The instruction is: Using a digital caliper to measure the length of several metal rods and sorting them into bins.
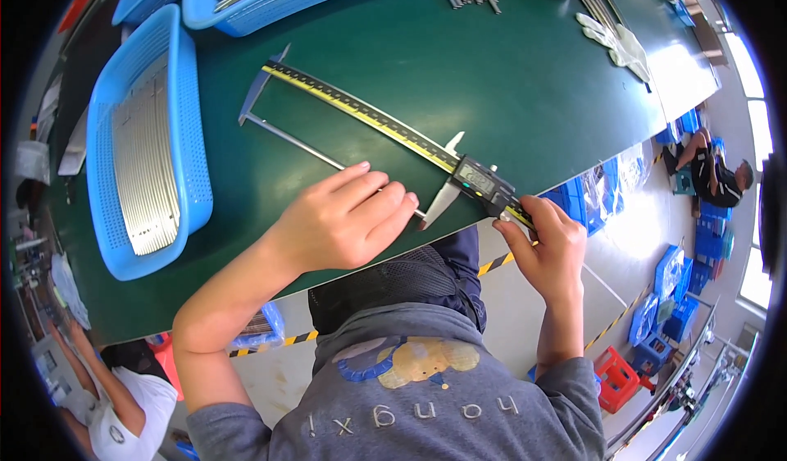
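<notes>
Left hand (348,219) holding thin rod (297,143) between jaws of caliper (365,116), centre-left of frame; right hand (548,244) gripping caliper's right end. If left grip were loosening, rod could be tilting, skewing reading.

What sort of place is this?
Probably a factory workshop: there's a digital caliper, blue baskets holding thin rods, and yellow-and-black striped floor tape.

A grey short-sleeved T-shirt (410,391) bears pale lettering (383,416) and a tan-and-blue cartoon print (428,361); the trousers (461,257) are dark blue.
</notes>
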Available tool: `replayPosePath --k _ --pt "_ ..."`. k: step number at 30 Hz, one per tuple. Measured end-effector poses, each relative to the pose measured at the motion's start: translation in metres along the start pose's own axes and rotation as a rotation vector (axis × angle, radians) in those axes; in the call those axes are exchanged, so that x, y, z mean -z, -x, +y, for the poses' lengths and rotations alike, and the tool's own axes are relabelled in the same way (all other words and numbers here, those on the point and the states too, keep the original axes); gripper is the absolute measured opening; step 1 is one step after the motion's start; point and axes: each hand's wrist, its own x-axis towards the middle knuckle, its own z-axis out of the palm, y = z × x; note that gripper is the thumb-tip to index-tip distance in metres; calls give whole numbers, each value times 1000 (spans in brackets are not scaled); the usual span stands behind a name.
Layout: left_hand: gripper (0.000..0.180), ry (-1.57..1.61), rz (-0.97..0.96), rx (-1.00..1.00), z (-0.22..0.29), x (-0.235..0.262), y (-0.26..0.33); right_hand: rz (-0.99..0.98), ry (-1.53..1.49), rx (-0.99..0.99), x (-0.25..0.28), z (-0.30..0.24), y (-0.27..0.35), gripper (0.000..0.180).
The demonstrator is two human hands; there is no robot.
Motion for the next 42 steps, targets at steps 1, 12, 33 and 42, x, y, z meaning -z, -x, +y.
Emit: replayPosePath --k 1,12,33,42 --pt "17 4 -3 18 -1 1 0 -6 6 2 1 -1 -1 29" --pt "35 99 -60 204 -21 13 -5 -36 -7 -42 6 3 -6 34" --pt "8 -254 158 361 -201 40 -103 -41 -49 66 -6 8 -30 26" --pt "13 -104 -287 872 -219 10 -101 -39 -4 29 -7 17 -31 29"
